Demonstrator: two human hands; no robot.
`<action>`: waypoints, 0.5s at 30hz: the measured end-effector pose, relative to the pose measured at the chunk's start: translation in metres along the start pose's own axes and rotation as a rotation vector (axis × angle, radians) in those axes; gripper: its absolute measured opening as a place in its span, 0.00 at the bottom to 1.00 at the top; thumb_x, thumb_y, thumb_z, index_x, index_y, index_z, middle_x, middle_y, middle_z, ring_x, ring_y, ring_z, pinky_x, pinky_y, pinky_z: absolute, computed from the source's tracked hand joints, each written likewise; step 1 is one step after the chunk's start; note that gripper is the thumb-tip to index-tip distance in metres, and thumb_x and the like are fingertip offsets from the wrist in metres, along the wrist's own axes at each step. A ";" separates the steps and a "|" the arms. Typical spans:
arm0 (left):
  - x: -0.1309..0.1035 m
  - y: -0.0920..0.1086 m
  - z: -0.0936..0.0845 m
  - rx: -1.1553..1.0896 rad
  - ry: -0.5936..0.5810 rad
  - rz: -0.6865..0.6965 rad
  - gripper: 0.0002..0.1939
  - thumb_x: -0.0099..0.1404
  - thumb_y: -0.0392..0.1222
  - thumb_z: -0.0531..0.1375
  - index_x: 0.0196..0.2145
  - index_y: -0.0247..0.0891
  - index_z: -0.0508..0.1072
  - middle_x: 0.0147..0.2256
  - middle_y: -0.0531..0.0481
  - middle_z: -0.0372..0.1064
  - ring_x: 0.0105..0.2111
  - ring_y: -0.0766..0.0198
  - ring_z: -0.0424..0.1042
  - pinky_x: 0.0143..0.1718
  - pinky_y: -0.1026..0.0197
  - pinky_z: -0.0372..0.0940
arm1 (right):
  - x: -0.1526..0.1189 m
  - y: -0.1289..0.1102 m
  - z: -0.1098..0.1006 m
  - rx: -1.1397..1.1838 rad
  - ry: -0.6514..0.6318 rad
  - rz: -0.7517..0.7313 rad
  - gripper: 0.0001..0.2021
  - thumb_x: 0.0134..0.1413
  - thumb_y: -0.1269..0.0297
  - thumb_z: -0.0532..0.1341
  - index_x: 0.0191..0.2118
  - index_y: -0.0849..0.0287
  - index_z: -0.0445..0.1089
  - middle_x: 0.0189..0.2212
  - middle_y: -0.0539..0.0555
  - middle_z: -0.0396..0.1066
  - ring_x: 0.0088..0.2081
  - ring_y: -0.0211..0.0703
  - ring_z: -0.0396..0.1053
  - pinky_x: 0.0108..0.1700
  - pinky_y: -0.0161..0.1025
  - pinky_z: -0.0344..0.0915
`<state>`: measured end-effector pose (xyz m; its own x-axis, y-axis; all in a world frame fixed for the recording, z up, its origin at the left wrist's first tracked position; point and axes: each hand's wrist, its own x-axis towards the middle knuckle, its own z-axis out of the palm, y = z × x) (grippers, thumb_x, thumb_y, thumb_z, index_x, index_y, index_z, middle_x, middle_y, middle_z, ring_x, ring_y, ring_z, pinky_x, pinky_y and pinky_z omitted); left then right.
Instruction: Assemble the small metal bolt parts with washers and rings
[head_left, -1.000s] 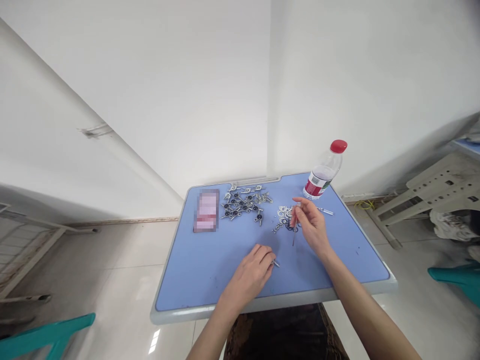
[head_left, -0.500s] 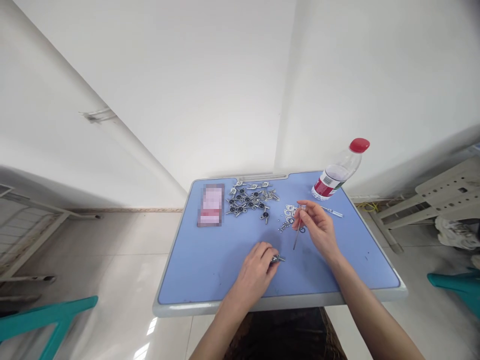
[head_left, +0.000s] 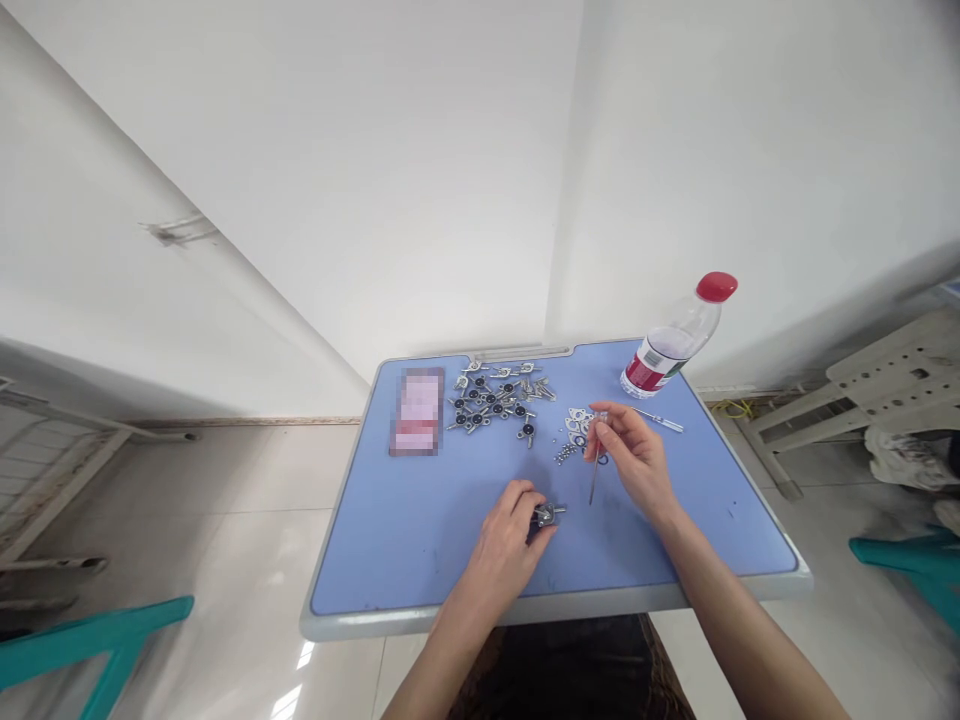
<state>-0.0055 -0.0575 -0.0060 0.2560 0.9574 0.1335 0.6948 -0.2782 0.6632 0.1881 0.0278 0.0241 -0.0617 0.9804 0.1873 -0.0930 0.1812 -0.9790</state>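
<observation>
While the left hand (head_left: 506,535) steadies one metal fitting (head_left: 547,514) low over the near middle of the table (head_left: 375,540), the right hand (head_left: 634,455) holds a thin-shafted screwdriver (head_left: 595,475), shaft pointing downward. The step in hand appears to be work on this single fitting. The tool tip is apart from the fitting, to its right. Bringing the two into contact would call for a firm left grip and a controlled approach of the tip.

Hand state: the left thumb and fingers are closed on the fitting, whose stem projects to the right; the right fingertips are pinched on the tool handle. The hands are apart from each other.

Container: a clear plastic bottle (head_left: 679,335) with a red cap (head_left: 717,287) fitted stands at the far right, partly filled with clear liquid.

Loose parts lie directly on the tabletop. Fittings with black discs (head_left: 497,408) form a group at the far middle, with screws (head_left: 541,390) beside them. Flat metal plates (head_left: 577,424) and small metal balls (head_left: 564,454) lie near the right hand. Whether the fitting contains a ball cannot be determined.
</observation>
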 end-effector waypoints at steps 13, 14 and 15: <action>0.002 0.001 -0.001 -0.025 0.012 0.038 0.05 0.65 0.33 0.60 0.38 0.40 0.68 0.42 0.49 0.67 0.39 0.60 0.71 0.40 0.58 0.69 | -0.019 -0.005 0.018 0.150 -0.319 -0.113 0.07 0.64 0.62 0.57 0.47 0.53 0.64 0.35 0.52 0.74 0.35 0.43 0.76 0.38 0.47 0.75; 0.002 0.001 -0.001 -0.029 0.021 0.043 0.05 0.64 0.33 0.60 0.38 0.40 0.68 0.41 0.49 0.67 0.39 0.61 0.71 0.40 0.58 0.69 | -0.021 -0.004 0.020 0.150 -0.345 -0.133 0.07 0.65 0.63 0.56 0.47 0.53 0.64 0.35 0.53 0.73 0.35 0.43 0.76 0.38 0.47 0.75; 0.002 0.001 -0.001 -0.034 0.029 0.049 0.05 0.64 0.33 0.60 0.38 0.40 0.69 0.41 0.49 0.68 0.38 0.61 0.72 0.39 0.58 0.69 | -0.022 -0.004 0.021 0.148 -0.367 -0.147 0.07 0.65 0.64 0.55 0.47 0.53 0.64 0.36 0.53 0.73 0.36 0.42 0.75 0.38 0.46 0.75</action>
<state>-0.0049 -0.0557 -0.0044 0.2687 0.9448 0.1874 0.6584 -0.3222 0.6803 0.1690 0.0038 0.0253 -0.3848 0.8471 0.3664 -0.2672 0.2778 -0.9227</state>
